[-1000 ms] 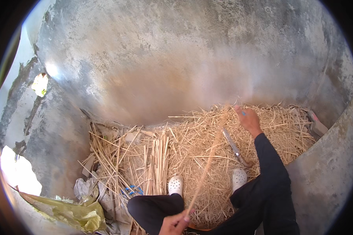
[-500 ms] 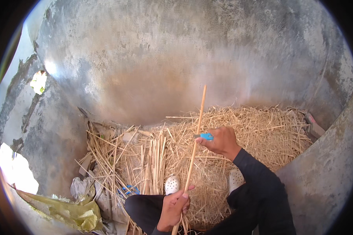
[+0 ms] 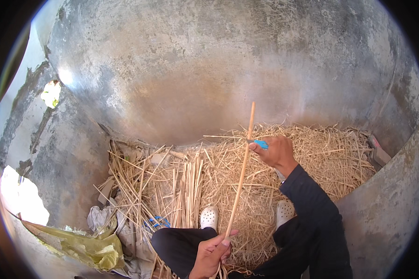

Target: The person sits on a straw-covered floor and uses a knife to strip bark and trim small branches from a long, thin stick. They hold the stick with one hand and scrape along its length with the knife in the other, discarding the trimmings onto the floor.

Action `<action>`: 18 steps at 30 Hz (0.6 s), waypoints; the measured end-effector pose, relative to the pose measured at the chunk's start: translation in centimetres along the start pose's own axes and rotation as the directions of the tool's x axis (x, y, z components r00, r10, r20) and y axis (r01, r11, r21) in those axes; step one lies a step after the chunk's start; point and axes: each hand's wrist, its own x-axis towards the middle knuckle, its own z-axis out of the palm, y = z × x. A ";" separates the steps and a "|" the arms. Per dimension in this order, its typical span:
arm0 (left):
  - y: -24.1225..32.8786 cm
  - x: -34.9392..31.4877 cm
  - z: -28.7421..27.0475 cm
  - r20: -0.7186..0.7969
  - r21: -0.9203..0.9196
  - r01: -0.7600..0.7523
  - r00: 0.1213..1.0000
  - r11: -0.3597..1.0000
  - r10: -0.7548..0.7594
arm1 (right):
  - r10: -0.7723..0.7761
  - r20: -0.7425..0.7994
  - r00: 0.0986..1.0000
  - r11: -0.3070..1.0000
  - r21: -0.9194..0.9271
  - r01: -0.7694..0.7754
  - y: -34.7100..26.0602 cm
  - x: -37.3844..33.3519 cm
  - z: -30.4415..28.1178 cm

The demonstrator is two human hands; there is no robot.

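A long, thin, pale stick point(image 3: 241, 174) stands almost upright over a heap of straw point(image 3: 246, 186), leaning slightly so that its top crosses the grey concrete wall point(image 3: 209, 69) behind the heap. The left hand point(image 3: 212, 253) is closed around the lower end of the stick, fingers wrapped and thumb laid along it. Higher up the stick, the right hand point(image 3: 277, 151) is curled shut around a tool with a blue handle point(image 3: 260, 144), which touches the stick's right side; its blade is too small to make out. Below the stick, two white perforated clogs point(image 3: 209, 216) rest on the straw, the other one point(image 3: 284, 211) to the stick's right, with dark trouser legs and a dark sleeve beside them. Left of the stick, a bundle of longer, straighter stalks point(image 3: 186, 186) lies in the heap. Further left of the stick, at the foot of the wall, sit a crumpled yellow-green bag point(image 3: 88, 246), some grey cloth point(image 3: 100, 216) and a bit of blue cord point(image 3: 158, 222); what the bag holds cannot be seen. Far to the stick's right, a flat reddish piece point(image 3: 377, 151) lies at the straw's edge.
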 end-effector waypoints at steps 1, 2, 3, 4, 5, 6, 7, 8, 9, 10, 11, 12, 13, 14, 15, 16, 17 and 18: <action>-0.4 -0.2 -0.2 0.011 0.004 0.017 1.000 1.000 -0.017 | -0.025 0.015 1.000 1.000 -0.001 0.025 0.6 -0.6 0.2; -0.6 0.0 -0.3 0.012 0.012 0.017 1.000 1.000 -0.017 | -0.065 0.018 0.998 0.998 0.007 0.065 0.7 -0.8 0.3; -1.0 0.1 -0.7 -0.012 -0.010 -0.016 1.000 1.000 0.016 | -0.205 -0.068 0.976 0.971 0.111 0.212 -2.7 -2.0 -0.6; -0.9 0.0 -0.7 -0.037 0.004 -0.026 0.999 1.000 0.026 | -0.254 -0.062 0.965 0.954 0.146 0.261 -4.4 -2.7 -0.8; -0.4 0.0 -0.4 -0.052 0.014 -0.030 0.998 0.999 0.031 | -0.297 -0.054 0.953 0.938 0.173 0.302 -5.5 -3.5 -1.0; 0.2 -0.1 0.0 -0.068 0.025 -0.034 0.997 0.999 0.036 | -0.339 -0.047 0.939 0.918 0.202 0.342 -5.8 -4.0 -1.1; 1.1 -0.3 0.3 -0.048 0.078 -0.048 0.997 0.996 0.052 | -0.268 0.013 0.963 0.952 0.154 0.263 -5.2 -3.2 -1.3; 0.6 -0.4 0.3 -0.067 0.082 -0.061 0.996 0.995 0.067 | -0.224 0.028 0.974 0.963 0.160 0.217 -4.6 -2.7 -1.3; 0.2 0.1 0.4 -0.065 0.085 -0.083 0.994 0.993 0.088 | -0.174 0.036 0.984 0.975 0.144 0.167 -3.6 -2.0 -1.6; -0.1 0.3 0.5 -0.063 0.088 -0.104 0.992 0.991 0.110 | -0.122 0.042 0.992 0.985 0.128 0.116 -2.9 -1.7 -1.6; -0.1 0.5 0.7 -0.058 0.071 -0.100 0.993 0.992 0.104 | -0.140 -0.035 0.990 0.978 0.154 0.144 -2.2 -2.2 -0.4; 0.0 0.2 0.4 -0.082 0.061 -0.094 0.992 0.994 0.099 | -0.186 -0.027 0.982 0.967 0.172 0.188 -3.7 -2.7 -0.8; 0.2 0.0 0.1 -0.105 0.050 -0.088 0.990 0.995 0.093 | -0.230 -0.021 0.973 0.955 0.189 0.230 -5.3 -3.4 -1.6; 0.4 -0.2 0.2 -0.089 0.086 -0.085 0.992 0.993 0.093 | -0.279 -0.012 0.960 0.941 0.196 0.276 -6.1 -3.8 -2.3; 0.9 -0.5 0.4 -0.073 0.121 -0.082 0.993 0.989 0.091 | -0.300 -0.085 0.950 0.917 0.247 0.312 -6.1 -3.7 -2.1; 1.1 -0.7 0.4 -0.057 0.156 -0.079 0.994 0.985 0.089 | -0.263 -0.072 0.962 0.947 0.174 0.271 -5.1 -2.7 -1.9; 0.7 -0.9 0.4 -0.066 0.130 -0.081 0.994 0.988 0.090 | -0.214 -0.048 0.976 0.969 0.113 0.218 -3.3 -1.7 -1.4; 0.2 -0.7 0.3 -0.069 0.106 -0.089 0.993 0.990 0.097 | -0.164 -0.033 0.986 0.985 0.047 0.166 -2.1 -0.8 -1.0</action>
